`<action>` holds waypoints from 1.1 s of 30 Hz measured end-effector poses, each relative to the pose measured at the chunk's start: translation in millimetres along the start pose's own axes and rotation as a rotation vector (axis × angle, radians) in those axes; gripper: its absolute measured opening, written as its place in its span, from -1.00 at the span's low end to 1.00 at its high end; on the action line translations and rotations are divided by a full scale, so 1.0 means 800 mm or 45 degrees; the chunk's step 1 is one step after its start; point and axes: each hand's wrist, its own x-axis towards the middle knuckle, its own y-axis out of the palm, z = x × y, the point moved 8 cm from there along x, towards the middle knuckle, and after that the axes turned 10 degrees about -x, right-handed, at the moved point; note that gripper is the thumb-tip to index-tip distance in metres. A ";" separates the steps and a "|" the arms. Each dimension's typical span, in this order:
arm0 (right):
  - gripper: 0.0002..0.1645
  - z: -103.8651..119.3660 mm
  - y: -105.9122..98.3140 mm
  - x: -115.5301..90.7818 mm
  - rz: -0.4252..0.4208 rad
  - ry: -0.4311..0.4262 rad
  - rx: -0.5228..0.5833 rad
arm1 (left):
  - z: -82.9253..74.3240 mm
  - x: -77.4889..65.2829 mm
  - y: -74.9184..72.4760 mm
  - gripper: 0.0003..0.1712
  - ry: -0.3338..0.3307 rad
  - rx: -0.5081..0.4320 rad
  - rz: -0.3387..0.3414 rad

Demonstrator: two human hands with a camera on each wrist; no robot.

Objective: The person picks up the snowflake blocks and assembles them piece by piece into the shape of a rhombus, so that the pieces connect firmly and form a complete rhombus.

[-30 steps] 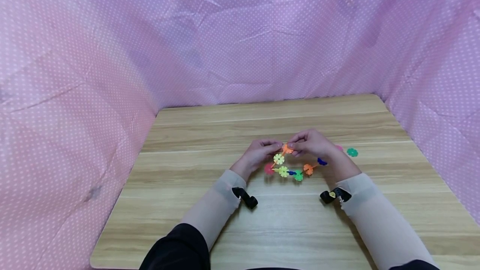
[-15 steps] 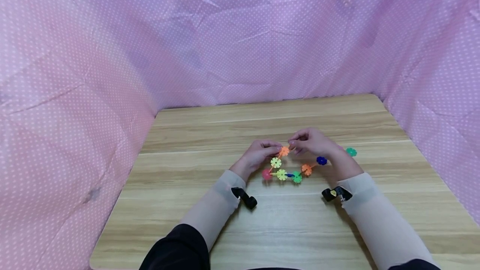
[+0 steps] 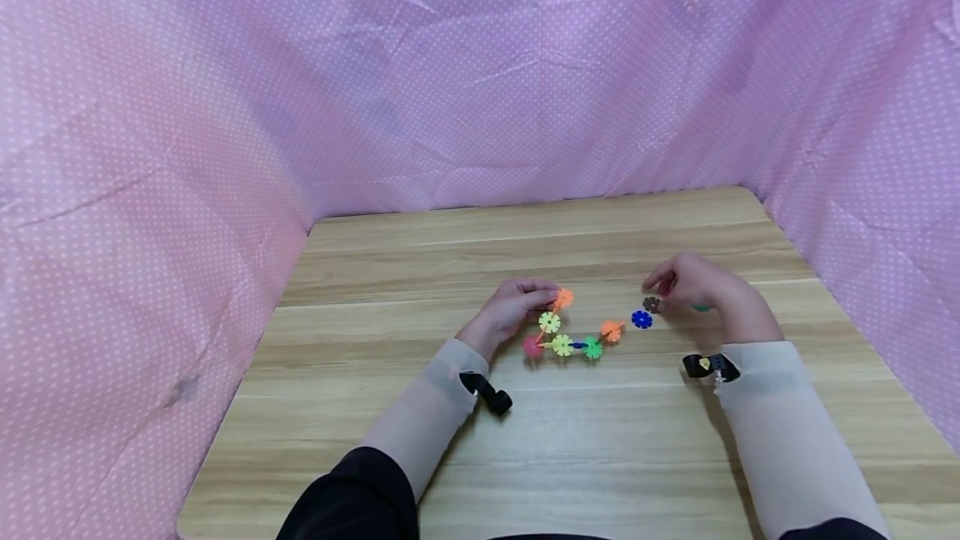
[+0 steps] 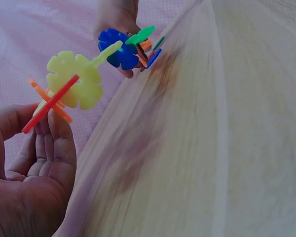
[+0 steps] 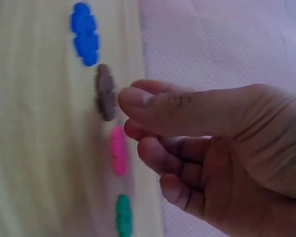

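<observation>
End orange disc point(image 3: 564, 298) of the linked flower-disc chain point(image 3: 562, 346) is pinched by the left hand point(image 3: 507, 315); chain is held over the wood table point(image 3: 465, 457), run round through yellow, red, yellow, blue, green to a second orange disc point(image 3: 612, 331). Right hand point(image 3: 703, 290) is loosely curled, fingers parted, thumb tip right by the brown disc point(image 5: 106, 93); contact can't be told. Brown is flanked by loose blue point(image 5: 85, 33) and pink point(image 5: 119, 150) discs, green disc point(image 5: 124, 216) past pink.
</observation>
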 end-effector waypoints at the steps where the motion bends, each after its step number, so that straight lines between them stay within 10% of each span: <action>1: -0.52 -0.001 0.002 0.001 0.002 -0.003 -0.016 | 0.000 0.000 0.000 -0.75 0.000 0.003 -0.002; 19: -0.83 0.007 0.003 0.014 -0.152 -0.037 0.080 | 0.000 0.000 -0.001 -0.79 0.013 -0.045 -0.012; 33: -0.89 0.064 0.012 0.027 -0.263 -0.197 0.250 | 0.002 0.002 -0.005 -0.80 0.015 -0.067 -0.055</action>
